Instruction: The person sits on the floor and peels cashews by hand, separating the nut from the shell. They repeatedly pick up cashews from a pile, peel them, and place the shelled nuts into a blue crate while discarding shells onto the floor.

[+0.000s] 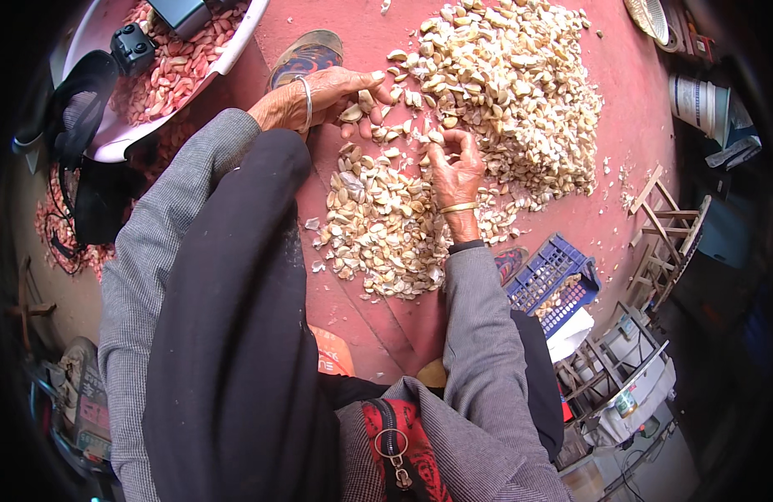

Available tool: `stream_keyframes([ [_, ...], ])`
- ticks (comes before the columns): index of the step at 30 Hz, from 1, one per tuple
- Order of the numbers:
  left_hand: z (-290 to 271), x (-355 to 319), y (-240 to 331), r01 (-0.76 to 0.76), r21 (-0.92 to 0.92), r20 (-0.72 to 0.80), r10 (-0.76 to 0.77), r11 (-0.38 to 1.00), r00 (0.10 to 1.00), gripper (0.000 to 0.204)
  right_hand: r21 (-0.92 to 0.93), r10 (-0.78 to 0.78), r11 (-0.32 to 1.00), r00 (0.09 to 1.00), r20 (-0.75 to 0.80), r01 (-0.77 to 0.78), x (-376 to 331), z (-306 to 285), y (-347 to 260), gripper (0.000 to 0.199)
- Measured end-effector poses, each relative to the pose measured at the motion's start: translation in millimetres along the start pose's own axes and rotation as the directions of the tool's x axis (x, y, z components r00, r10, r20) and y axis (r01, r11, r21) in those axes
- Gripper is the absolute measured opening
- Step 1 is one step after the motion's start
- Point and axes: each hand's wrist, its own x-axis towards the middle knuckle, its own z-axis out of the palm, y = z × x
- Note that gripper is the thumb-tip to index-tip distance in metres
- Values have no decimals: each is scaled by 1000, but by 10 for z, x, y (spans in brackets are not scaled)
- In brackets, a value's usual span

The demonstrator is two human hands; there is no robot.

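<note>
My left hand [324, 94], with a silver bangle at the wrist, is half curled palm-up around a few pale garlic cloves [353, 114]. Its thumb points toward the large heap. My right hand [458, 171], wearing a gold-coloured bangle, pinches a clove [435, 137] between thumb and forefinger; the fingertips partly hide it. A large heap of cream-coloured cloves [520, 92] spreads on the red floor beyond my right hand. A smaller pile of cloves and papery skin [378, 222] lies nearer me, between my forearms.
At far left stands a pale pink basin [254, 38] of reddish pieces, with a dark device [134, 48] over it. A blue plastic basket [533, 280] sits by my right shoe [510, 263]. Farther right are a wooden rack [671, 230] and white buckets [696, 105]. My left shoe [309, 54] borders the heap.
</note>
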Motion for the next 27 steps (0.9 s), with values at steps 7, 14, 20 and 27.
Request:
stream_keyframes([
  [7, -7, -4, -6, 12, -3, -6, -12, 1000, 1000, 51, 91, -285, 956, 956, 73, 278, 79, 357, -728, 23],
  [14, -3, -71, 18, -7, 14, 28, 7, 1000, 1000, 38, 115, -156, 983, 982, 108, 143, -69, 335, -566, 17],
  [20, -19, -75, 5, -25, 5, 21, 25, 1000, 999, 34, 257, 177, 953, 984, -30, -164, -49, 65, 162, 12],
  [27, -21, -53, -4, -35, 3, -5, 35, 999, 999, 36, 238, 182, 957, 983, -37, -169, 152, -82, 369, 13],
])
